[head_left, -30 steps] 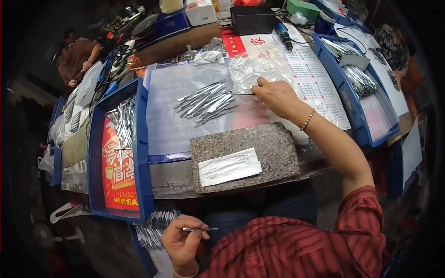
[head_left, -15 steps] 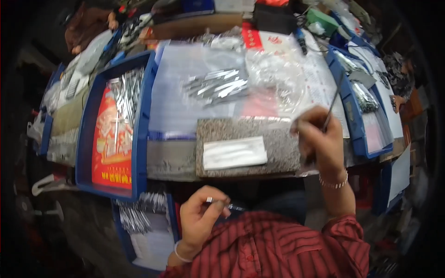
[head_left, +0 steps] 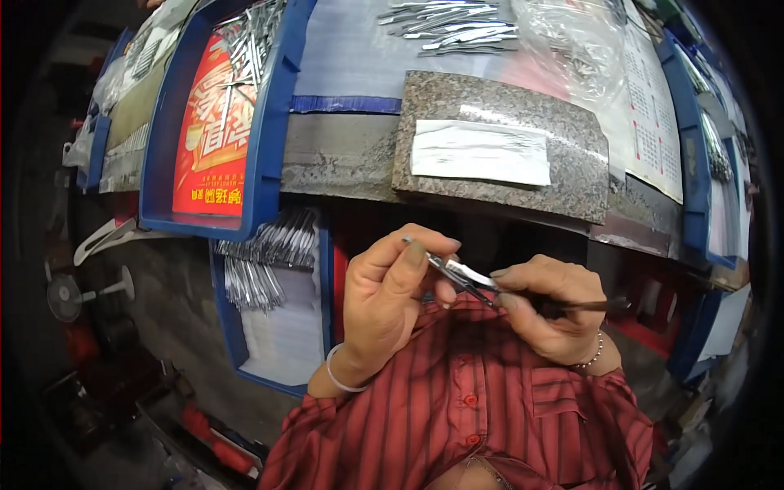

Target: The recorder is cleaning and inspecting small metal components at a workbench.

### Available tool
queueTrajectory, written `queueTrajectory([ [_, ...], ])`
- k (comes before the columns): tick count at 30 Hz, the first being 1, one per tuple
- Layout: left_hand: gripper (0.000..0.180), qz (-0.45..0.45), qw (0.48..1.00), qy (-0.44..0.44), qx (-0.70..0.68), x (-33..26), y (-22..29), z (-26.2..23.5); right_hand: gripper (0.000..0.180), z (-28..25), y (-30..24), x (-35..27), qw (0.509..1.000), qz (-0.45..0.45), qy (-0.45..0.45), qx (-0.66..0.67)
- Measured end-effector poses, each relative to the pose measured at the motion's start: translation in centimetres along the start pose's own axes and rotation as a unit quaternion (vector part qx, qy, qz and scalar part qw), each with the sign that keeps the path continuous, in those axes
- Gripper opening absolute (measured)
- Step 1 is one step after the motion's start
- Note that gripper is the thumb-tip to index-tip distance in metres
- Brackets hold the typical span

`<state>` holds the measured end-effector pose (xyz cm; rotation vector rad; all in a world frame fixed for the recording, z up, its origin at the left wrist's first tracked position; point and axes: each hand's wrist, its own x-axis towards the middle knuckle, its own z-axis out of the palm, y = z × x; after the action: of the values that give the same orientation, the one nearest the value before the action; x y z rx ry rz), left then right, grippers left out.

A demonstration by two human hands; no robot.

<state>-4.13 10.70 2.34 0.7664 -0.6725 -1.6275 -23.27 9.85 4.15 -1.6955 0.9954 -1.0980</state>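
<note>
My left hand [head_left: 390, 290] is closed on a slim, shiny metal piece [head_left: 441, 265], pinching it between thumb and fingers in front of my chest. Opposite it, my right hand [head_left: 555, 310] grips a thin dark rod [head_left: 592, 306] that sticks out to the right past the palm. A small white strip [head_left: 469, 273] lies along the metal piece by my right fingertips; whether it is stuck to it I cannot tell. Just beyond the hands, a folded white cloth or paper [head_left: 482, 153] rests on a speckled granite block [head_left: 572, 147] at the table's near edge.
Loose slim metal pieces [head_left: 457, 20] lie on a plastic sheet beyond the block. To the left stands a blue tray [head_left: 273, 122] with metal pieces and a red packet [head_left: 216, 139]. A lower blue bin [head_left: 327, 302] holds several more. Another blue tray [head_left: 694, 139] is at right.
My right hand has come down from the granite block's right end to meet my left hand, the rod still in it. The view has tipped lower, toward my chest.
</note>
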Motion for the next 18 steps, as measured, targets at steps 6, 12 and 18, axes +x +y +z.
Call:
queueTrajectory([
  [6,0.028,-0.028,0.999,-0.026,-0.01,-0.18,-0.14,0.07,0.029,0.35,0.26,-0.12,0.995,-0.075,0.003,-0.061],
  [12,0.029,-0.039,0.999,-0.026,-0.013,-0.17,-0.27,-0.12,0.032,0.42,0.61,-0.03,0.99,-0.116,-0.008,-0.076],
  [18,0.029,-0.03,0.999,-0.017,-0.014,0.22,-0.34,0.1,0.034,0.23,0.27,-0.07,0.988,-0.128,0.01,-0.086],
])
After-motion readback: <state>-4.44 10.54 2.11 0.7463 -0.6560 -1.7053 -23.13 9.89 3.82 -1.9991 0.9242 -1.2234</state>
